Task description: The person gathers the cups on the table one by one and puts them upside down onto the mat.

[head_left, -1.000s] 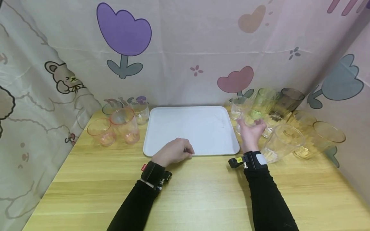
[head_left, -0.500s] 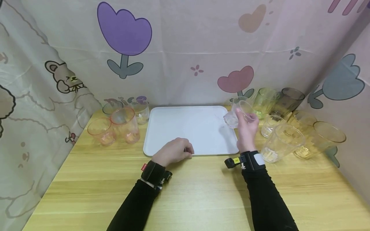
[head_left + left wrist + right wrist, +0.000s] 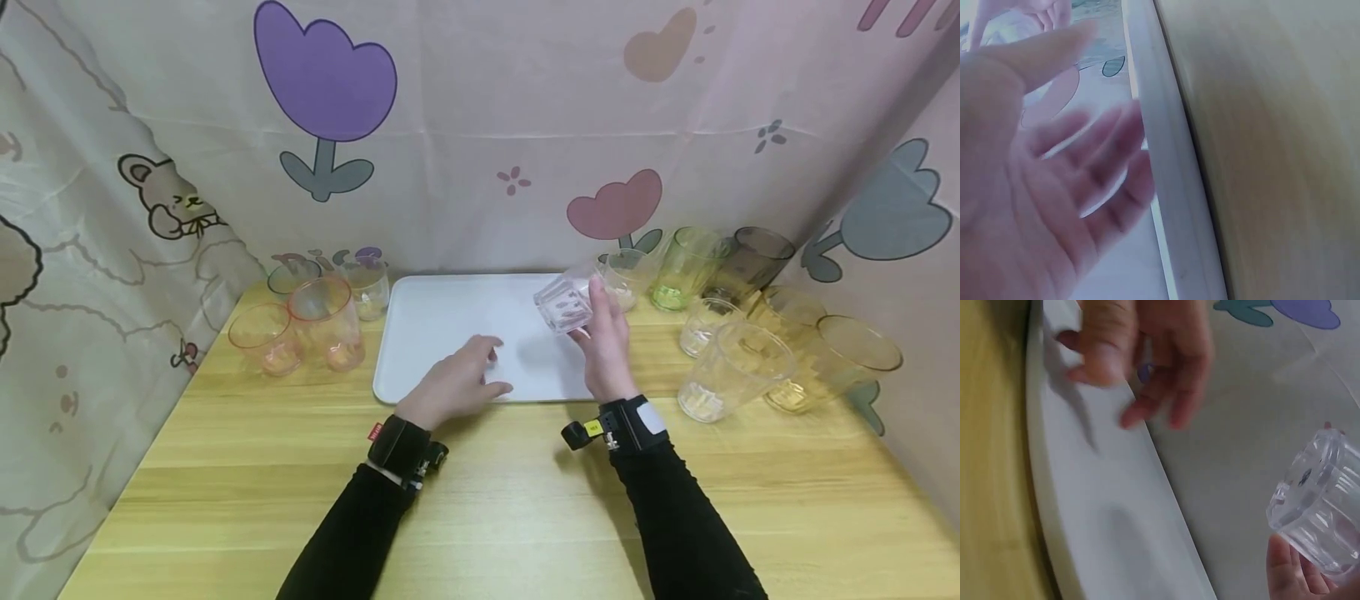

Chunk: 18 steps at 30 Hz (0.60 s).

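Note:
My right hand (image 3: 609, 350) grips a clear faceted glass (image 3: 564, 305) above the right part of a white tray (image 3: 427, 321). The glass is tilted, its thick base turned to the left; in the right wrist view the glass (image 3: 1319, 494) shows that base, with fingers below it. My left hand (image 3: 456, 379) is over the tray's front edge, thumb and fingers spread apart, with nothing in it. In the left wrist view the palm and loosely bent fingers of the left hand (image 3: 1060, 169) show beside the tray's rim (image 3: 1169, 156).
To the tray's right stand a small clear glass (image 3: 628, 279), a green glass (image 3: 678, 271), a dark grey glass (image 3: 757, 258), a larger clear glass (image 3: 731, 375) and amber glasses (image 3: 847, 358). Left of it are pink glasses (image 3: 330, 325) and a clear glass (image 3: 367, 287). A patterned curtain (image 3: 465, 150) hangs behind.
My right hand has lifted the clear glass from among the right-hand glasses and carried it left over the tray, tipping it. The left hand's fingers have opened from a curl.

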Each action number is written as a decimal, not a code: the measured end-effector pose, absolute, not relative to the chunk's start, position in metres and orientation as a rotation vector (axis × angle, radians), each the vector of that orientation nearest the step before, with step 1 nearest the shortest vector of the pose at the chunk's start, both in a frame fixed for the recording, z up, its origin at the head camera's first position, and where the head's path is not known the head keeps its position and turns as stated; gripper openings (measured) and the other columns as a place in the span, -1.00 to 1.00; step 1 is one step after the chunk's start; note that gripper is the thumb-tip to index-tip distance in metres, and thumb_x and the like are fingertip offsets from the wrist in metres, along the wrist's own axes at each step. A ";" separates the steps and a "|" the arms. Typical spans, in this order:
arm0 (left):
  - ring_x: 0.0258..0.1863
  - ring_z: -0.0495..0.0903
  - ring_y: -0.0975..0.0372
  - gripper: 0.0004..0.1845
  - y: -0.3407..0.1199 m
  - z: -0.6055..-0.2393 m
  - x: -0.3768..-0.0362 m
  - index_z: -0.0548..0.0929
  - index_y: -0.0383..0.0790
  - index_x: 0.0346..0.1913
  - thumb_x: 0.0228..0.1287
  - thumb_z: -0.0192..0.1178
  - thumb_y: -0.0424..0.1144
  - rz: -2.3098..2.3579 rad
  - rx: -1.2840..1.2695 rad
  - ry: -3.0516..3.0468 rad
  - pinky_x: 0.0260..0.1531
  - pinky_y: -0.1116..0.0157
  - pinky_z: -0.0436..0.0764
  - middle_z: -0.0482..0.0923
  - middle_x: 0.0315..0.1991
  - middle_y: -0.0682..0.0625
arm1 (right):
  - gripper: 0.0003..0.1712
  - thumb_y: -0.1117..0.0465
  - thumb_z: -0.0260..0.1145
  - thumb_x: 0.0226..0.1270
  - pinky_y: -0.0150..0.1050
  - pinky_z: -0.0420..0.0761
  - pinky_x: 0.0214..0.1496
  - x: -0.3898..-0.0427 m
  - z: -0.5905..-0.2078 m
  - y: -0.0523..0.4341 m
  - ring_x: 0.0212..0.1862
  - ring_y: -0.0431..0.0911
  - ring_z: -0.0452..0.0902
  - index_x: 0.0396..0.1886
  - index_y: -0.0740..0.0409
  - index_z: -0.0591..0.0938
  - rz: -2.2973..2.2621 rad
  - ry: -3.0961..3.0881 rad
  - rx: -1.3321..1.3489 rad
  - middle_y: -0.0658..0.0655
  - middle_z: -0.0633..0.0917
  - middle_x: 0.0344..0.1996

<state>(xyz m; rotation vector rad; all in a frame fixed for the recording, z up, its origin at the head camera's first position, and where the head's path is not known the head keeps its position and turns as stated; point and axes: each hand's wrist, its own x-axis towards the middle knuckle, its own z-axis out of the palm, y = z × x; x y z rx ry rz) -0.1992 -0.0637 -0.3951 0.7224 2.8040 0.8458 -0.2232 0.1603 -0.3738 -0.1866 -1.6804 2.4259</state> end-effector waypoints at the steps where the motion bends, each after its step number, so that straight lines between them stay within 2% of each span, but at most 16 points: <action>1: 0.00 0.62 0.19 -0.20 -0.063 -0.395 -0.199 0.29 -0.22 0.53 0.40 0.36 0.05 0.859 0.700 2.831 -0.03 0.19 0.66 0.48 0.26 -0.03 | -0.24 -0.29 0.14 0.55 -0.22 0.58 0.21 -0.222 -0.374 0.158 0.18 -0.09 0.58 0.49 0.08 0.35 2.436 -1.708 -0.176 0.03 0.62 0.10; 5: 0.07 0.62 0.17 -0.01 -0.062 -0.394 -0.200 0.02 -0.20 0.63 0.38 0.35 0.11 0.951 0.652 2.915 -0.11 0.19 0.69 0.27 0.46 -0.08 | -0.19 -0.31 0.03 0.59 -0.19 0.58 0.27 -0.218 -0.376 0.146 0.27 -0.02 0.54 0.60 0.04 0.26 2.479 -1.796 -0.126 0.09 0.57 0.22; 10: 0.18 0.59 0.05 0.12 -0.062 -0.395 -0.201 -0.12 -0.18 0.64 0.31 0.44 0.08 1.091 0.706 2.956 -0.15 0.16 0.70 0.10 0.53 -0.13 | -0.16 -0.36 -0.10 0.60 -0.25 0.63 0.24 -0.213 -0.379 0.132 0.27 0.00 0.56 0.60 0.08 0.23 2.555 -1.880 -0.049 0.21 0.50 0.34; 14: 0.26 0.52 -0.05 0.19 -0.061 -0.396 -0.202 -0.14 -0.21 0.61 0.22 0.51 0.03 1.184 0.808 2.994 0.06 0.09 0.69 0.04 0.54 -0.16 | -0.15 -0.37 -0.13 0.60 -0.26 0.67 0.18 -0.210 -0.381 0.120 0.17 -0.07 0.63 0.60 0.10 0.23 2.647 -1.866 0.004 0.29 0.48 0.36; 18: 0.29 0.47 -0.03 0.18 -0.061 -0.396 -0.203 -0.10 -0.21 0.57 0.17 0.56 -0.02 1.242 0.909 3.043 0.22 0.07 0.61 0.08 0.50 -0.20 | -0.11 -0.40 -0.15 0.58 -0.29 0.68 0.14 -0.207 -0.384 0.113 0.07 -0.13 0.68 0.56 0.16 0.27 2.707 -1.870 0.033 0.30 0.51 0.32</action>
